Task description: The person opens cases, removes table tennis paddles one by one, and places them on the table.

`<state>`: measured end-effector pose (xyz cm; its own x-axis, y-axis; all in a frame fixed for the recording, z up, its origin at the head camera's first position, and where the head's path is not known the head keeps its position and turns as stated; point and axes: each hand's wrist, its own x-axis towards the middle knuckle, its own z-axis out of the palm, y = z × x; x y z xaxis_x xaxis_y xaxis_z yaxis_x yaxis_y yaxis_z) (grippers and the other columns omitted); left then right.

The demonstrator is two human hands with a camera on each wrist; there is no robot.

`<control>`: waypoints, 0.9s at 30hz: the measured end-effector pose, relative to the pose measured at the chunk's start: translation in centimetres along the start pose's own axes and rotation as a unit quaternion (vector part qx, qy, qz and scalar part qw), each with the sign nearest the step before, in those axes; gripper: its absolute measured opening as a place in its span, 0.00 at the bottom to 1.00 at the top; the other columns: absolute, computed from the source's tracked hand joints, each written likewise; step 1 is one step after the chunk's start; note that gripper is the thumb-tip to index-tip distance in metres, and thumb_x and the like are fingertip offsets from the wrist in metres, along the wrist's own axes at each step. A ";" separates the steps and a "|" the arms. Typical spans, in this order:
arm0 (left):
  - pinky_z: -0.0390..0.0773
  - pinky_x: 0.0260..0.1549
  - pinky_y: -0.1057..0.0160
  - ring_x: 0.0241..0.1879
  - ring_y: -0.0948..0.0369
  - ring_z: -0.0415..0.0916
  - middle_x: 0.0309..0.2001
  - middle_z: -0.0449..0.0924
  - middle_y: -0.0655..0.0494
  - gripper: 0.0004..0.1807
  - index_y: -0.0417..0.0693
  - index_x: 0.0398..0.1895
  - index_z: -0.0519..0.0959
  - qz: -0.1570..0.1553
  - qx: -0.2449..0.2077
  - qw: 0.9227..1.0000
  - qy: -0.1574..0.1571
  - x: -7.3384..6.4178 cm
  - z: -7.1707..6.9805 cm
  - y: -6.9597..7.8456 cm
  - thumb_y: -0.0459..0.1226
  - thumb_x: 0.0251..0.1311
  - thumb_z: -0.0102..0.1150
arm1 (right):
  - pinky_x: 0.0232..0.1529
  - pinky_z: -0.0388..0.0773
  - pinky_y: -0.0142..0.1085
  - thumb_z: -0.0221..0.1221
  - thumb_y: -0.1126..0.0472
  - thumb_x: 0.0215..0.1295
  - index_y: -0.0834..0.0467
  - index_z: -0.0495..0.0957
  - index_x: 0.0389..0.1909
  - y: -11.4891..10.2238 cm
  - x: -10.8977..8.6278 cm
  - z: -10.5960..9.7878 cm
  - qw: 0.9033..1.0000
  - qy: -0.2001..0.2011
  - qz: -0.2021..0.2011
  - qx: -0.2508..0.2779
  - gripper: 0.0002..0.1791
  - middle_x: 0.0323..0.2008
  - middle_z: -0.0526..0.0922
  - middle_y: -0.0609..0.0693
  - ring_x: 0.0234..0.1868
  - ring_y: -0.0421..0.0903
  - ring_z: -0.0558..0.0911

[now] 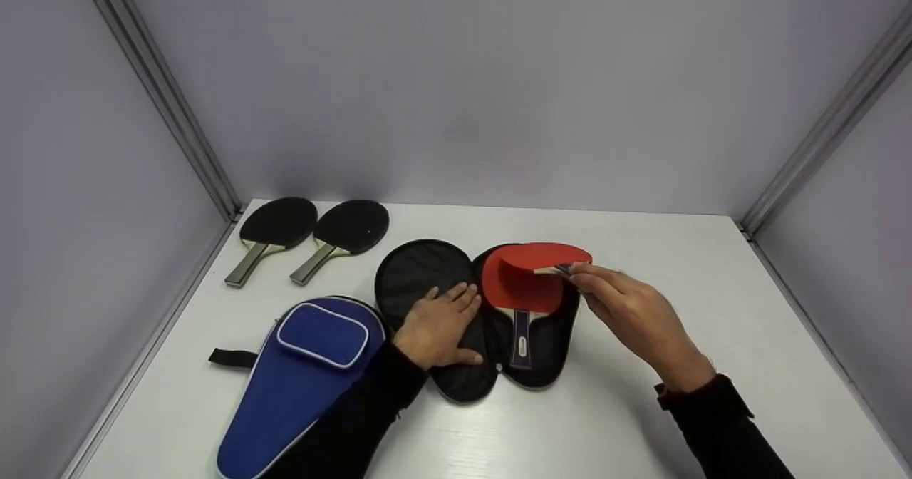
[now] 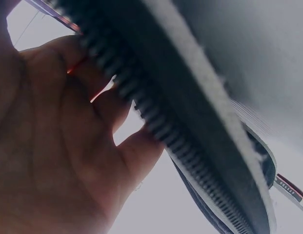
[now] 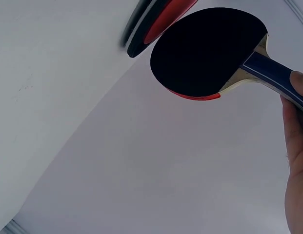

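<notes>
My right hand [image 1: 634,315] grips a table tennis paddle [image 1: 552,252] by its blue handle, and its red face is up in the head view. The right wrist view shows its black underside [image 3: 205,51]. Below it, a second red paddle [image 1: 524,297] lies in the right half of an unzipped black paddle case [image 1: 547,373], handle toward me. My left hand [image 1: 438,329] rests with spread fingers on the case's left half [image 1: 417,272]. In the left wrist view, the toothed zipper edge [image 2: 156,122] crosses in front of the fingertips.
A blue paddle case [image 1: 299,386] with white piping lies at the left, partly under my left sleeve, its black strap [image 1: 234,358] sticking out. Two black-faced paddles [image 1: 279,222] [image 1: 353,226] lie at the back left. Grey walls [image 1: 499,87] enclose the white table [image 1: 677,251].
</notes>
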<state>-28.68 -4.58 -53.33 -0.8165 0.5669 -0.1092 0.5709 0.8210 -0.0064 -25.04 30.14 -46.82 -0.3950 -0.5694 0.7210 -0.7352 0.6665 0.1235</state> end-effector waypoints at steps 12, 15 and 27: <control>0.68 0.93 0.40 0.97 0.55 0.56 0.97 0.59 0.54 0.63 0.51 0.96 0.64 0.003 0.027 1.000 0.012 0.1 0.7 -0.2 0.77 0.68 0.71 | 0.51 0.94 0.50 0.82 0.78 0.61 0.61 0.93 0.57 2.9 -1.0 -1.6 0.996 0.031 0.078 -0.013 0.24 0.57 0.98 0.56 0.53 0.57 0.99; 0.68 0.93 0.40 0.97 0.55 0.56 0.97 0.58 0.54 0.63 0.52 0.96 0.64 0.003 0.030 0.999 0.011 0.2 1.0 -0.3 0.76 0.69 0.70 | 0.49 0.94 0.51 0.82 0.81 0.58 0.61 0.94 0.55 3.7 -1.3 -2.0 0.995 0.041 0.091 -0.016 0.25 0.57 0.98 0.56 0.53 0.58 0.99; 0.68 0.93 0.41 0.97 0.55 0.56 0.97 0.58 0.54 0.63 0.52 0.96 0.63 0.002 0.030 0.999 0.011 0.2 1.0 -0.3 0.76 0.69 0.70 | 0.56 0.92 0.43 0.79 0.83 0.60 0.59 0.92 0.62 6.8 -3.5 -3.7 0.982 0.031 0.184 -0.035 0.30 0.58 0.98 0.57 0.54 0.62 0.98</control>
<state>-28.91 -4.75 -54.39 -0.8149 0.5728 -0.0883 0.5786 0.8129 -0.0660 -26.59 38.47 -45.96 -0.5901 -0.2551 0.7660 -0.5087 0.8542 -0.1075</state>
